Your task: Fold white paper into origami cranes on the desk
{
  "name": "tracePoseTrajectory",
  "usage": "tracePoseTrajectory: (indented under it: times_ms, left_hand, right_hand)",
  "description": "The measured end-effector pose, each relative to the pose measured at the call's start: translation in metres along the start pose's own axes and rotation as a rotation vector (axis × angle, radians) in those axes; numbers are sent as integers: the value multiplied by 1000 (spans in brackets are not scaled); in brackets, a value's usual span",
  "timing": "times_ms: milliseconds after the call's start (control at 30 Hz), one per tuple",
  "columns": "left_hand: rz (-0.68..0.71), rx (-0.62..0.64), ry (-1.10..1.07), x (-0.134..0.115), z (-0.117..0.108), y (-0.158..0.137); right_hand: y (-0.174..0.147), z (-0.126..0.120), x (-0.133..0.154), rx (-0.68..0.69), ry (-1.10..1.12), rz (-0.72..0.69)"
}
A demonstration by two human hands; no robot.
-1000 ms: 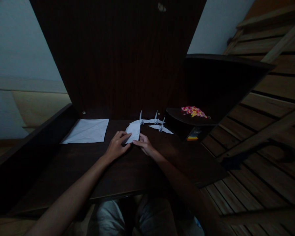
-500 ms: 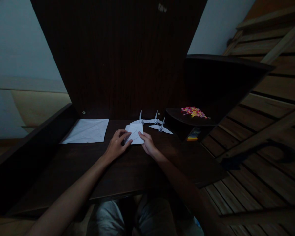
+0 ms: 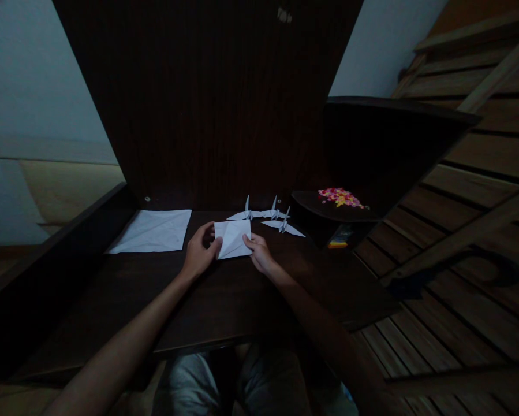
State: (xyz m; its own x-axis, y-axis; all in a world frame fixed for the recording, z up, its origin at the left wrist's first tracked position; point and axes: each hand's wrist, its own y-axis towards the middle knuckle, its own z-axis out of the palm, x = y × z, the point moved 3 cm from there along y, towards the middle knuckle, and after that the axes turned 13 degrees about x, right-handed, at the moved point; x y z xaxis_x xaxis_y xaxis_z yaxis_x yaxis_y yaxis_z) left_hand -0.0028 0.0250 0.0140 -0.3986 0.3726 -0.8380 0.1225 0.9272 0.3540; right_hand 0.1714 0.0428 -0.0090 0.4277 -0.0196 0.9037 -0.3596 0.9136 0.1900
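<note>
A folded piece of white paper [image 3: 233,241] is held up between my two hands, just above the dark desk. My left hand [image 3: 201,248] grips its left edge, thumb in front and fingers behind. At the right edge my right hand [image 3: 259,249] pinches it, with the thumb lying on the front face. Crease lines run across the paper. Just behind it stand three white paper cranes, one at the left [image 3: 247,212], one in the middle [image 3: 275,212] and one nearer on the right [image 3: 284,225], wings spread and necks upright.
A flat white sheet [image 3: 153,231] lies on the desk [image 3: 207,312] at the left, by a raised side panel [image 3: 60,242]. To the right, a small corner shelf [image 3: 302,199] bears a heap of pink, red and yellow bits [image 3: 341,197]. A dark back panel [image 3: 216,104] rises behind.
The paper has opened out wider to the left, and its front now shows different creases. My left hand has shifted from over the front to the left edge. My right hand has barely moved.
</note>
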Motion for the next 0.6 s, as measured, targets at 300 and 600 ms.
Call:
tracePoseTrajectory:
  times_ms: [300, 600]
  left_hand:
    - [-281, 180, -745, 9, 9, 4]
    - [-239, 157, -525, 3, 2, 2]
  right_hand:
    - [-2, 4, 0, 72, -14, 41]
    - [1, -3, 0, -50, -14, 69]
